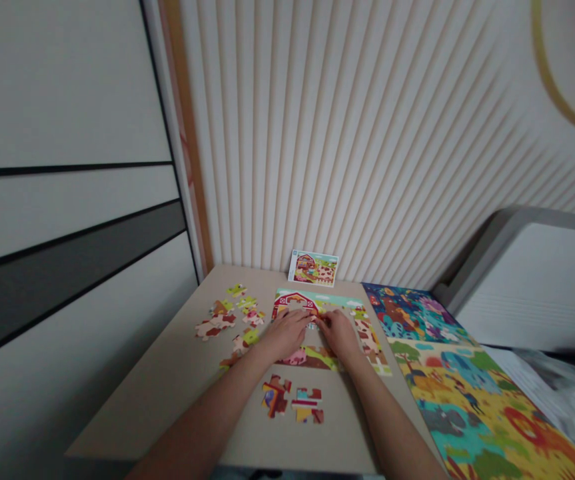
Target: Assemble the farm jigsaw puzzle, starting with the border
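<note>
A partly assembled farm jigsaw puzzle (317, 360) lies on the table, with a red barn at its upper left and cows at its right. My left hand (290, 331) rests over the middle of it, fingers stretched out and lying nearly flat. Close beside those fingertips, my right hand (340, 331) has its thumb and fingers pinched at a small puzzle piece (316, 319), mostly hidden by the fingers. Nearer to me lie a dark red puzzle piece (278, 395) and a light blue and yellow cluster of pieces (309, 404). The hands cover the puzzle's centre.
Loose puzzle pieces (216, 325) are scattered along the left of the table (167, 393). A reference picture card (314, 268) leans against the pleated wall (287, 133). At right are a blue animal puzzle (410, 313) and a yellow safari puzzle (487, 407), beside clear plastic wrapping (562, 380).
</note>
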The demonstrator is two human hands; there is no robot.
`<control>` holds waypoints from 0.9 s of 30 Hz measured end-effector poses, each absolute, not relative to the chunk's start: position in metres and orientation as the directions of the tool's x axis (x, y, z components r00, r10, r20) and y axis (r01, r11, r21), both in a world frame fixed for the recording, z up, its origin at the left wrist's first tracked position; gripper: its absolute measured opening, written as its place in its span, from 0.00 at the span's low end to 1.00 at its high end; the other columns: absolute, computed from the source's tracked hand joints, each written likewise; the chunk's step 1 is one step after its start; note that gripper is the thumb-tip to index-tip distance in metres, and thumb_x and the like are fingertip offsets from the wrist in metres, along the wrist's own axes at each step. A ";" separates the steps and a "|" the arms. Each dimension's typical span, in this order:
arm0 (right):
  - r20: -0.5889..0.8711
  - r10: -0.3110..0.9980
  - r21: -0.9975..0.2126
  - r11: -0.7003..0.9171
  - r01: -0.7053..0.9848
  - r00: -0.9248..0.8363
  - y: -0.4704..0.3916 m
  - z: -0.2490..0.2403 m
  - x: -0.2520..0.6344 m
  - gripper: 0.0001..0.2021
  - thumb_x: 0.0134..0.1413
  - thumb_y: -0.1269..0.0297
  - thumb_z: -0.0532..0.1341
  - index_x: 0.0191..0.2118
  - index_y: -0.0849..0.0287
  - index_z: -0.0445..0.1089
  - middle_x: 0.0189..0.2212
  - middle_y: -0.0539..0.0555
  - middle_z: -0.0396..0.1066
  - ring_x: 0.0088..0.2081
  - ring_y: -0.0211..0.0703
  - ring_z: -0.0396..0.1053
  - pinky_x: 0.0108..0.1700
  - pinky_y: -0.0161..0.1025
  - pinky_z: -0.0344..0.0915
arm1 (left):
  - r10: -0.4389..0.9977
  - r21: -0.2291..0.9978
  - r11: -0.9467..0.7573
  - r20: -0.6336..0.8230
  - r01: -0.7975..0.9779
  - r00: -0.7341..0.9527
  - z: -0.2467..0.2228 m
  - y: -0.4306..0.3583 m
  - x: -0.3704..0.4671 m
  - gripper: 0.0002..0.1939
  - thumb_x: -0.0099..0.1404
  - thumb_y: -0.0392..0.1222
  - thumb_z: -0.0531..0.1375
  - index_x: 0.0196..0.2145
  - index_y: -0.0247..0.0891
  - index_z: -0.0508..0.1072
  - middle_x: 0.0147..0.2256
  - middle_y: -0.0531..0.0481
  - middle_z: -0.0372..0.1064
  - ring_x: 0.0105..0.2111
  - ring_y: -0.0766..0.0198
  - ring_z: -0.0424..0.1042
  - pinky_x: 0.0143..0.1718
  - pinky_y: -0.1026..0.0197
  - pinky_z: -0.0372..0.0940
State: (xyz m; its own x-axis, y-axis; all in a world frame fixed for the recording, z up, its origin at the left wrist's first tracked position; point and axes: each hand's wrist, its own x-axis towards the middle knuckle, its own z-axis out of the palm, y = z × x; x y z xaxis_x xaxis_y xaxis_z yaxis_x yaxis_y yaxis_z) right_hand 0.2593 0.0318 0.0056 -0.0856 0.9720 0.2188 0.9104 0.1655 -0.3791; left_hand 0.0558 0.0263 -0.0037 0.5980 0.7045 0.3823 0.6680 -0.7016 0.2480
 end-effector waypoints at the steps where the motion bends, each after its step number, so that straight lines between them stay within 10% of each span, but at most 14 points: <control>1: 0.219 0.972 -0.367 0.167 0.915 -0.089 0.031 0.007 0.259 0.16 0.66 0.53 0.58 0.43 0.58 0.78 0.40 0.60 0.75 0.41 0.47 0.73 0.45 0.36 0.63 | 0.707 0.246 -0.699 0.379 0.672 0.597 -0.005 0.027 0.056 0.26 0.70 0.34 0.50 0.63 0.47 0.63 0.63 0.48 0.63 0.64 0.60 0.60 0.66 0.48 0.50; 27: 0.230 0.924 -0.364 0.372 0.854 -0.305 0.029 0.009 0.281 0.19 0.62 0.55 0.62 0.55 0.55 0.75 0.46 0.59 0.71 0.49 0.48 0.68 0.53 0.40 0.61 | 0.725 0.224 -0.686 0.302 0.693 0.620 -0.022 0.034 0.055 0.30 0.68 0.34 0.49 0.66 0.46 0.57 0.68 0.48 0.53 0.68 0.61 0.51 0.69 0.45 0.44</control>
